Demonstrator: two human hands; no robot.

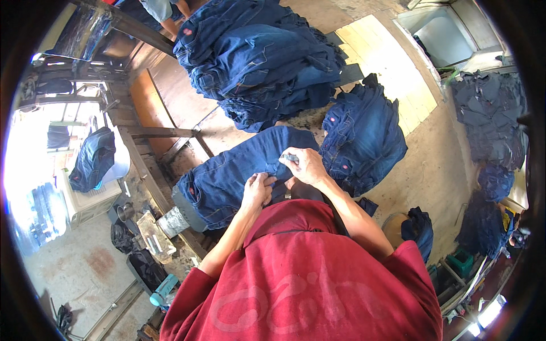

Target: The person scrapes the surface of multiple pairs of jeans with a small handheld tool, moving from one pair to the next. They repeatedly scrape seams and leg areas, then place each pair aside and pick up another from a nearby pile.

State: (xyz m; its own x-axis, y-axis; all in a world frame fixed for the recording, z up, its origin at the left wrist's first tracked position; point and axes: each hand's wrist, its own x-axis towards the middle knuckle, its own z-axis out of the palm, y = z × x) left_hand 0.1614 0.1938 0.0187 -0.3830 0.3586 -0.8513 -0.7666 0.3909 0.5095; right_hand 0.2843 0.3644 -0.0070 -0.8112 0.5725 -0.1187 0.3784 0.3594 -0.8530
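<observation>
We have the pair of dark jeans (239, 170) pulled over a form at the bench's edge, its long axis running from lower left to upper right, though we cannot tell which end is the waist. Our left hand (257, 191) is pinched shut on a fold of the denim near the middle; our right hand (307, 166) is closed around a small grey tool (289, 157) pressed to the cloth just beside it. We judge the risk to be the tool slipping toward the left fingers, or the fabric creeping if the pinch slackens, so the mark lands off. Stacked jeans (256, 57) lie beyond
</observation>
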